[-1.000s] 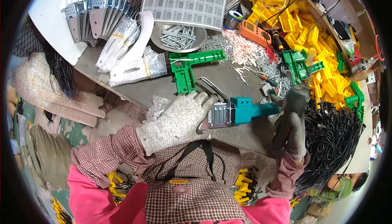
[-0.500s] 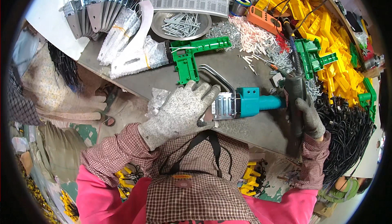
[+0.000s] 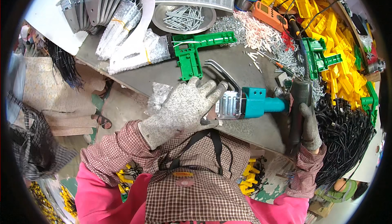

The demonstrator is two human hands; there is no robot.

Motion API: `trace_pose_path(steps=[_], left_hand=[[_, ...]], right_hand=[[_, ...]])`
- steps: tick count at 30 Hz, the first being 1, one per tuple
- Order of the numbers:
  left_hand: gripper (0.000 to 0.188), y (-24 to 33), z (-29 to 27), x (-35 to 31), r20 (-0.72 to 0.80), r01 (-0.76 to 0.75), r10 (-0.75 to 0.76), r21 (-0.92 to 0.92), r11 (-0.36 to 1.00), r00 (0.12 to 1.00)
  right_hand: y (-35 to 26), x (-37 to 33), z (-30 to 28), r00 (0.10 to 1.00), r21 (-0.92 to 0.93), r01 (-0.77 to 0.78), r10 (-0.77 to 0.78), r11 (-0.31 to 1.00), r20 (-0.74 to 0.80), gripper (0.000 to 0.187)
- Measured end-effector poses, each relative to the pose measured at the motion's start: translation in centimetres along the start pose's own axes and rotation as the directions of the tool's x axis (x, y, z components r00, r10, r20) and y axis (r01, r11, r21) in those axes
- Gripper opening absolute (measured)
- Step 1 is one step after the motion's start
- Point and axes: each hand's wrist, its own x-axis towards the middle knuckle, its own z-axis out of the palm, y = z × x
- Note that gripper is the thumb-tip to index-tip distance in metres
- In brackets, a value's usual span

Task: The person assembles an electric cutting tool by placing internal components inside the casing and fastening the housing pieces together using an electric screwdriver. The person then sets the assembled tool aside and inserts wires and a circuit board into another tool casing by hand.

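Since before, the gloved left hand (image 3: 185, 107) stays flat on the teal tool (image 3: 249, 102); the right hand (image 3: 307, 124) grips a dark screwdriver (image 3: 298, 101) over the cluttered grey workbench (image 3: 163, 75).

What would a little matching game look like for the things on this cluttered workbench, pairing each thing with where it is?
Things:
1. Teal plastic block with a silver metal end
2. Round metal dish of screws
3. Green plastic bracket
4. Heap of yellow plastic parts

Places:
A. far right of the bench
B. between the two gloved hands
C. far side of the bench, below a grey perforated sheet
D. mid-bench, just beyond the left hand's fingertips

Pairs: 1-B, 2-C, 3-D, 4-A
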Motion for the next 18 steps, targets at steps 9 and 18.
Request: trace_pose_path(steps=[9, 18], left_hand=[[0.086, 0.5, -0.8, 0.0, -0.024, 0.017, -0.019, -0.083, 0.996, 1.0], [0.076, 0.4, -2.8, 0.4, -0.019, 0.054, -0.061, -0.253, 0.966, 0.998]], right_hand=[[-0.3, -0.6, 0.6, 0.999, -0.013, -0.042, 0.042, 0.999, -0.015, 0.044], [-5.3, -4.2, 7.8, 0.707, 0.67, 0.69, -0.458, 0.275, -0.54, 0.079]])
